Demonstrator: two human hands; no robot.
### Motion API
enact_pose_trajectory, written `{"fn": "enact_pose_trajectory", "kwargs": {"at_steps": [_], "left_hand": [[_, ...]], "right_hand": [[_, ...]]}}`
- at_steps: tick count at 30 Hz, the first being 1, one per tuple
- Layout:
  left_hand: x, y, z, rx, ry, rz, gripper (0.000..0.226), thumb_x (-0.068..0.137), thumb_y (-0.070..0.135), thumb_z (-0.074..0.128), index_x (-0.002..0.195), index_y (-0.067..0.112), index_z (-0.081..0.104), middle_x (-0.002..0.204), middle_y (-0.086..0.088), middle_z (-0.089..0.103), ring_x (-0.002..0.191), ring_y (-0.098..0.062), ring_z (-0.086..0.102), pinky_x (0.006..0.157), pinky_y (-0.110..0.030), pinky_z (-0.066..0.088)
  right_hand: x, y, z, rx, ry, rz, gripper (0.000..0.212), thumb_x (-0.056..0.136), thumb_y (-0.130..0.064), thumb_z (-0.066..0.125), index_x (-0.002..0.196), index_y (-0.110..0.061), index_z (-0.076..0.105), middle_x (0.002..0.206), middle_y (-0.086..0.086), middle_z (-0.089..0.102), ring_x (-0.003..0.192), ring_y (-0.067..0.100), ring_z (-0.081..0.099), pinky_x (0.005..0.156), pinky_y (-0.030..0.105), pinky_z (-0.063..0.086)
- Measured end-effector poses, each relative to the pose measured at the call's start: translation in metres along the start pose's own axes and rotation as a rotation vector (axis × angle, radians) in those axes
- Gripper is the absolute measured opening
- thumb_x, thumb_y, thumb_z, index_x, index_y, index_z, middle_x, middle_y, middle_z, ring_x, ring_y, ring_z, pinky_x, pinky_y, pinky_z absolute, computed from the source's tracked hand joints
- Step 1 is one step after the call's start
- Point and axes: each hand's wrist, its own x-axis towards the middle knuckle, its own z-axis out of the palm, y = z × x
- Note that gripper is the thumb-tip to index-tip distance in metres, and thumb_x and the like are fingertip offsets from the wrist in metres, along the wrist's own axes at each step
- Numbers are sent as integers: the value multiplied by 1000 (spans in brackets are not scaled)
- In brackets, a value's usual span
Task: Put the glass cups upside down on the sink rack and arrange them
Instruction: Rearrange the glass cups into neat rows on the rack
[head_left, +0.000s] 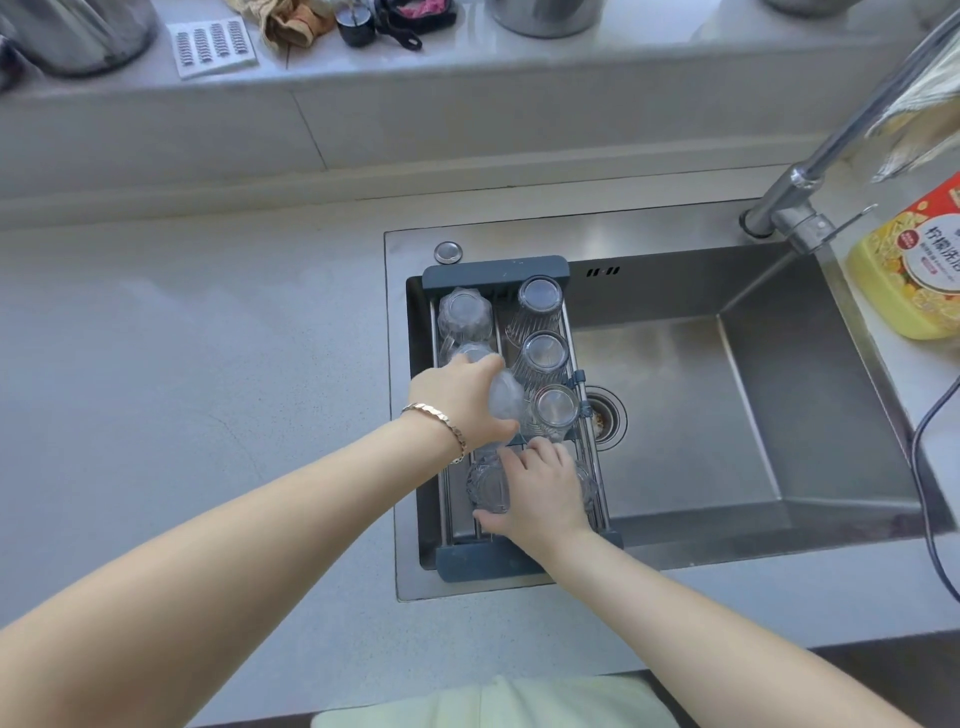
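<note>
With our left hand (460, 400) gripping a tilted clear ribbed glass cup (505, 402) and our right hand (540, 491) clasping a clear faceted glass cup (488, 486) just below, we risk clinking them together.

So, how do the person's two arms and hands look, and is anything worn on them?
Both forearms are bare, with no sleeves and no gloves. The left hand has a thin gold-coloured chain bracelet around its wrist. The right hand shows no ring, watch or bracelet.
</note>
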Motion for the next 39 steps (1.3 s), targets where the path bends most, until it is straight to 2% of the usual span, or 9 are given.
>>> {"fn": "enact_pose_trajectory", "kwargs": {"at_steps": [3,18,24,27,30,32,35,37,39], "left_hand": [[5,5,5,27,-11,42,58,72,49,63,122,28,44,115,-5,57,95,-33,63,82,-37,53],[26,5,39,160,-70,104,58,79,42,62,128,21,39,121,-11,51,96,-34,63,70,-35,45],[30,-1,56,159,-153,132,64,83,37,62,137,24,32,132,-10,44,109,-37,56,85,-43,48],[29,-5,61,62,-163,112,67,85,33,59,142,29,25,142,-5,36,114,-37,52,90,-43,48],[19,-11,59,-20,-112,123,64,88,32,53,144,29,22,151,1,26,117,-32,53,87,-40,50],[4,-17,58,-128,-23,77,59,87,28,52,141,25,29,148,-2,31,113,-29,55,84,-39,53],[-22,-25,63,-243,78,-83,50,83,32,58,127,15,41,130,-8,43,103,-27,56,80,-36,51],[-33,-26,70,-241,-14,-146,59,79,43,63,124,12,42,126,-8,44,107,-25,54,86,-35,49],[-38,-22,79,-207,-118,-139,67,73,52,65,122,13,42,125,-7,46,111,-25,50,92,-36,48]], "right_hand": [[-2,1,3,32,36,26,66,35,-67,72,71,-12,67,61,-1,68,72,22,64,78,33,30],[-4,-3,3,39,41,58,66,27,-66,77,66,-14,66,60,-1,67,69,23,64,77,32,30],[-1,-1,0,94,13,51,65,27,-65,79,70,-18,65,62,-4,67,69,21,65,66,28,52],[-2,1,-1,136,-20,27,62,42,-58,81,80,-12,64,76,4,69,84,27,64,75,33,52],[-3,7,-10,309,-85,32,55,74,-47,67,112,-9,56,111,9,63,114,28,49,94,39,43],[-3,13,-23,378,35,6,42,80,-37,60,111,-10,60,105,7,66,105,27,57,84,38,52],[5,26,-36,398,309,-36,23,71,-20,60,89,-8,67,81,7,69,78,30,64,65,35,57],[19,32,-43,342,267,-8,28,73,-16,64,99,-4,65,92,12,67,90,34,61,79,40,52],[34,33,-49,275,26,35,46,83,-25,62,122,-5,52,118,13,59,115,33,49,98,42,40]]}}
